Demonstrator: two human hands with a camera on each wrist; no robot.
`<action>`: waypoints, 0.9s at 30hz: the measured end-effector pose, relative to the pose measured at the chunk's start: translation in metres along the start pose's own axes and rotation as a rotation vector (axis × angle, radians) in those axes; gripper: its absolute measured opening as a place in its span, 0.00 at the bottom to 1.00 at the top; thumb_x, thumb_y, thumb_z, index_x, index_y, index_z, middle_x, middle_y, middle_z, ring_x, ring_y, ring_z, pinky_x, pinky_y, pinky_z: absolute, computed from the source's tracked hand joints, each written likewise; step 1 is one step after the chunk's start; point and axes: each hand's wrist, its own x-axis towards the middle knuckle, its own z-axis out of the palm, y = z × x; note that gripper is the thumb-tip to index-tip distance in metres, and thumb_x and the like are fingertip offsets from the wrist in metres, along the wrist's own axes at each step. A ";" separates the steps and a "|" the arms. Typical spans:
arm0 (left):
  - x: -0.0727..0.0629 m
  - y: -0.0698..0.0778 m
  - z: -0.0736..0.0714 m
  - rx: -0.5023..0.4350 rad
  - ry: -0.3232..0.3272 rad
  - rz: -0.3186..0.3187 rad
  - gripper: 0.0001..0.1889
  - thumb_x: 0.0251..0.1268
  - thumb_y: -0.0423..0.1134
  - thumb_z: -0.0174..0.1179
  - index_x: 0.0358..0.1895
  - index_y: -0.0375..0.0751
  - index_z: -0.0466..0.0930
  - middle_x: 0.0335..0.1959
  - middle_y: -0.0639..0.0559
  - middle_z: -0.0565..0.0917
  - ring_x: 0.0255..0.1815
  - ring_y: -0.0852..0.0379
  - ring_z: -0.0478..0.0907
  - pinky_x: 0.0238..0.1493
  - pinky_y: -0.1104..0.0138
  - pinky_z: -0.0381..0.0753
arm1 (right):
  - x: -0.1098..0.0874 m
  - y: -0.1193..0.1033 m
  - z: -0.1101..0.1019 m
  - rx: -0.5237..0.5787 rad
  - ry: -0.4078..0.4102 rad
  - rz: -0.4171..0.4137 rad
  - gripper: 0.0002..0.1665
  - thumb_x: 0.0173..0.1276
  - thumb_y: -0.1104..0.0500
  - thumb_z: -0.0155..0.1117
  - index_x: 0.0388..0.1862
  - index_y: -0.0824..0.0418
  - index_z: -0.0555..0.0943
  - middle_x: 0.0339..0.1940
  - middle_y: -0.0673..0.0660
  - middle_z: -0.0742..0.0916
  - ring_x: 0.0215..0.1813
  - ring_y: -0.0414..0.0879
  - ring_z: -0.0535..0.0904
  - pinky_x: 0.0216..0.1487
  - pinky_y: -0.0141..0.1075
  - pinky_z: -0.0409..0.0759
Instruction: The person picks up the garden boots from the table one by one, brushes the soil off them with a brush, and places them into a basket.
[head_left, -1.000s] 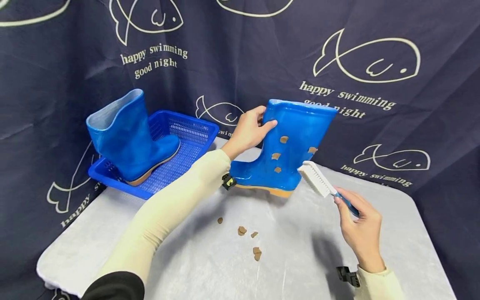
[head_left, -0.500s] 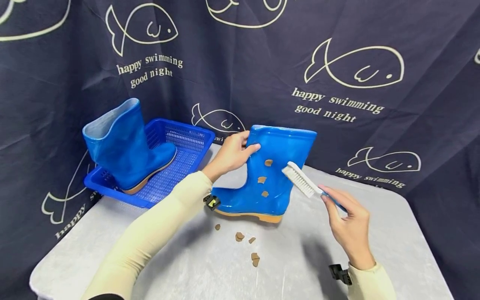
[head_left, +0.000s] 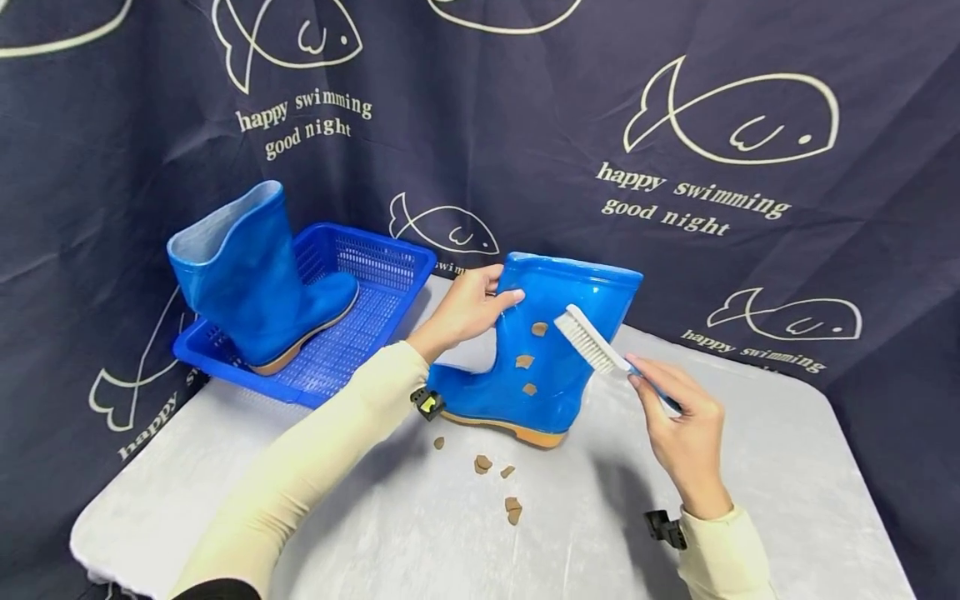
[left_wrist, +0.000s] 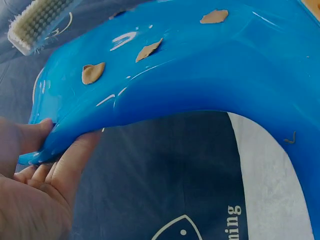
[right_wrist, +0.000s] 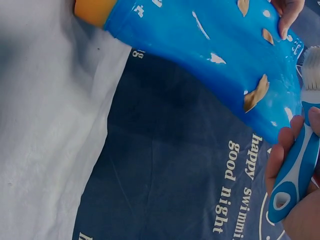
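Note:
My left hand (head_left: 471, 307) grips the upper shaft of a blue rain boot (head_left: 558, 375), thumb on the near side. The boot stands out over the table, toe to the left, its tan sole downward. Several brown flakes (head_left: 523, 362) stick to the shaft; one (right_wrist: 257, 94) shows near the back edge in the right wrist view. My right hand (head_left: 688, 429) holds a scrub brush (head_left: 592, 337) by its blue and white handle (right_wrist: 297, 167). In the head view the white bristles overlap the boot's shaft; the left wrist view shows the brush head (left_wrist: 37, 25) beyond the boot's upper part.
A second blue boot (head_left: 251, 275) stands in a blue plastic basket (head_left: 378, 250) at the left. Loose brown flakes (head_left: 482, 463) lie on the white table (head_left: 600, 533) in front of the held boot. A dark fish-print curtain (head_left: 555, 125) hangs behind.
Over the last second my left hand has brought the boot lower and to the left. The brush in my right hand has moved left, from the boot's rear edge to over its shaft.

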 end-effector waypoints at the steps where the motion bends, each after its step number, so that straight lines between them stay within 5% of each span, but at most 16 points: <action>1: 0.002 0.003 0.002 -0.011 -0.005 -0.005 0.21 0.75 0.44 0.58 0.67 0.43 0.74 0.55 0.45 0.87 0.51 0.51 0.88 0.55 0.57 0.87 | 0.001 0.000 -0.001 -0.007 0.003 -0.001 0.22 0.52 0.83 0.70 0.44 0.67 0.89 0.39 0.63 0.91 0.48 0.27 0.84 0.53 0.20 0.78; 10: -0.003 0.018 0.003 -0.046 -0.071 -0.016 0.22 0.76 0.42 0.57 0.68 0.42 0.72 0.56 0.43 0.86 0.48 0.49 0.89 0.44 0.59 0.90 | 0.000 0.007 -0.003 -0.005 -0.002 -0.025 0.21 0.51 0.83 0.70 0.43 0.69 0.89 0.39 0.62 0.91 0.47 0.27 0.83 0.52 0.19 0.78; 20: -0.004 -0.002 -0.026 -0.042 -0.049 -0.045 0.21 0.76 0.42 0.57 0.68 0.42 0.72 0.56 0.41 0.86 0.49 0.47 0.89 0.47 0.57 0.89 | 0.009 0.007 0.029 -0.003 -0.074 0.031 0.17 0.60 0.73 0.72 0.48 0.60 0.90 0.42 0.64 0.91 0.50 0.26 0.83 0.55 0.20 0.79; 27: 0.013 -0.002 -0.008 -0.067 -0.093 -0.024 0.28 0.73 0.44 0.61 0.73 0.43 0.68 0.62 0.42 0.83 0.54 0.47 0.87 0.50 0.57 0.88 | 0.010 0.012 0.016 -0.082 -0.067 0.060 0.15 0.58 0.73 0.74 0.44 0.62 0.90 0.41 0.65 0.91 0.49 0.21 0.82 0.55 0.18 0.77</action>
